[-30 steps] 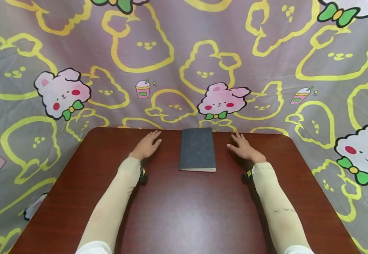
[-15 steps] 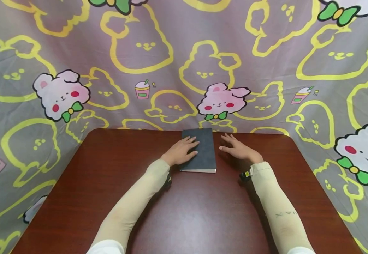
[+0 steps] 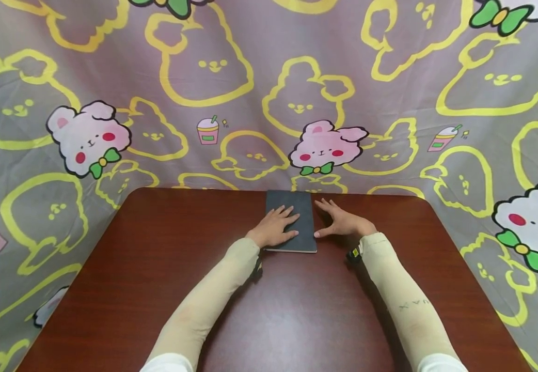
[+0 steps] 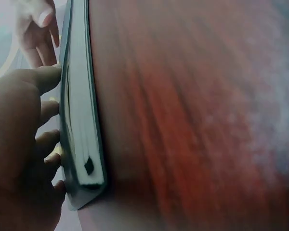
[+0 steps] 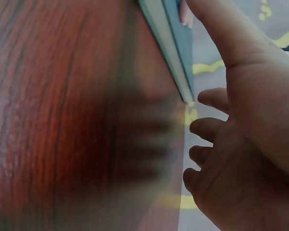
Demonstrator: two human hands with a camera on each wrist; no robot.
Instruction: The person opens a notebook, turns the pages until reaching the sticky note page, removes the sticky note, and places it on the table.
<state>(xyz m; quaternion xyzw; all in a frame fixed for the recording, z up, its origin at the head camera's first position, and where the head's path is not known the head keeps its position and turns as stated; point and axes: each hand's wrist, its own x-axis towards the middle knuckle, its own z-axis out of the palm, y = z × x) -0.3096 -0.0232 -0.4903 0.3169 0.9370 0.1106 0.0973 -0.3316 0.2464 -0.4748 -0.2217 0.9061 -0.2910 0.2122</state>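
A dark blue-grey hardcover notebook [image 3: 303, 206] lies flat near the far edge of the table. My left hand [image 3: 275, 227] rests on its cover with the fingers spread and fairly straight. In the left wrist view the fingertips touch the cover of the notebook [image 4: 82, 110], whose white page edges and a dark ribbon end face the camera. At the notebook's right side stands my right hand [image 3: 343, 219], fingers extended and thumb apart, with the thumb tip right by the cover's edge. The right wrist view shows this hand [image 5: 245, 130] beside a corner of the notebook [image 5: 171, 48], holding nothing.
The reddish-brown wooden table [image 3: 278, 320] has rounded far corners. Behind it and at both sides hangs a grey-pink curtain [image 3: 241, 62] with yellow outlines and cartoon animal heads. A small dark wrist camera [image 3: 354, 254] sits under the right wrist.
My left hand has moved right from the bare table onto the notebook's cover. My right hand has shifted left to the notebook's right edge. The notebook lies in nearly the same place.
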